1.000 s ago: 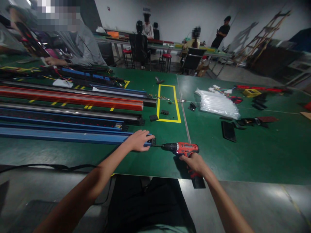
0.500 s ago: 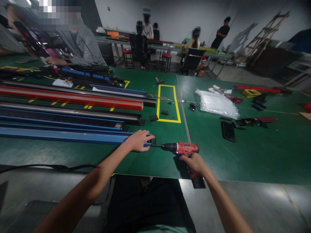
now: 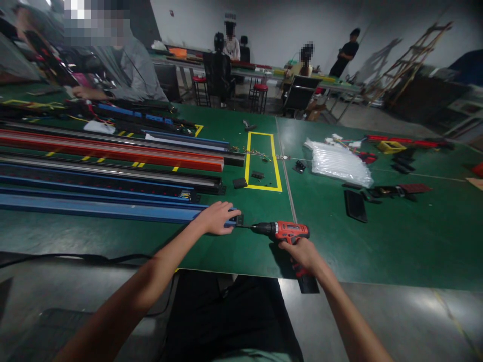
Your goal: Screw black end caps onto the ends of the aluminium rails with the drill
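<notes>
My left hand [image 3: 217, 218] is wrapped over the right end of a long blue metal profile [image 3: 113, 208], close to its black end cap [image 3: 239, 219]. In my right hand [image 3: 302, 251] is a red and black cordless drill [image 3: 290, 230], gripped by its handle. The drill lies level, with its bit [image 3: 245, 227] pointing left at the end cap; the tip meets the cap's face or sits just at it. My left palm and the profile's part beneath it are hidden.
More long profiles, including an orange one [image 3: 151, 156], lie behind the blue one. A yellow taped rectangle [image 3: 279, 171] holds small parts. To the right are a bubble-wrap bundle [image 3: 339, 163] and a black phone-like slab [image 3: 355, 205]. A person in grey [image 3: 139, 70] sits across the table.
The view has shifted very slightly. Both hands, the drill and the blue profile keep the same positions relative to each other.
</notes>
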Demonstrator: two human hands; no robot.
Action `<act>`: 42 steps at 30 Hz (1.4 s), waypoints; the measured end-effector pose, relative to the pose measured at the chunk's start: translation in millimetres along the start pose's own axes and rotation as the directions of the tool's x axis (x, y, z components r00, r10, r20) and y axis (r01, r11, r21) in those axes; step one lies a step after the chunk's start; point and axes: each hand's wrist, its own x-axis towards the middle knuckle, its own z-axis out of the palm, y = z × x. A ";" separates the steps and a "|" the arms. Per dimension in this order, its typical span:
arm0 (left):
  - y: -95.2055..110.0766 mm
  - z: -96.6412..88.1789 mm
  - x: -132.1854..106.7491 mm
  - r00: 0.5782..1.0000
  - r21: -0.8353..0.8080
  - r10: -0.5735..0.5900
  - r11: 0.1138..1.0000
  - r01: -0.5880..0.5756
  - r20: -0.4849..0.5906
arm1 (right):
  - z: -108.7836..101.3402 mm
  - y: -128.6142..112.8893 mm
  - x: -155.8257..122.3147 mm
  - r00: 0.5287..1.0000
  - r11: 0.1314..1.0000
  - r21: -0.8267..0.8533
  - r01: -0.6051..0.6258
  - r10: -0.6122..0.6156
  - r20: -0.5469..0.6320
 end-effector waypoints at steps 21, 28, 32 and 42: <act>0.9 -3.0 -0.4 1.000 -0.005 0.000 1.000 0.000 0.006 | -0.2 -0.5 -0.3 0.999 0.999 0.016 -0.046 0.046 0.016; 1.5 -1.7 -0.7 1.000 0.005 0.001 1.000 -0.001 -0.010 | 0.5 -1.4 -1.4 0.996 0.996 0.034 -0.084 0.084 0.023; 1.5 -2.4 -0.7 1.000 0.004 0.003 1.000 -0.003 -0.008 | 0.0 -1.9 -1.4 0.999 0.999 0.015 -0.050 0.050 0.010; 1.3 -2.8 -0.3 1.000 -0.011 -0.003 1.000 0.003 -0.006 | 0.0 -2.0 -1.3 0.996 0.995 0.056 -0.086 0.084 0.040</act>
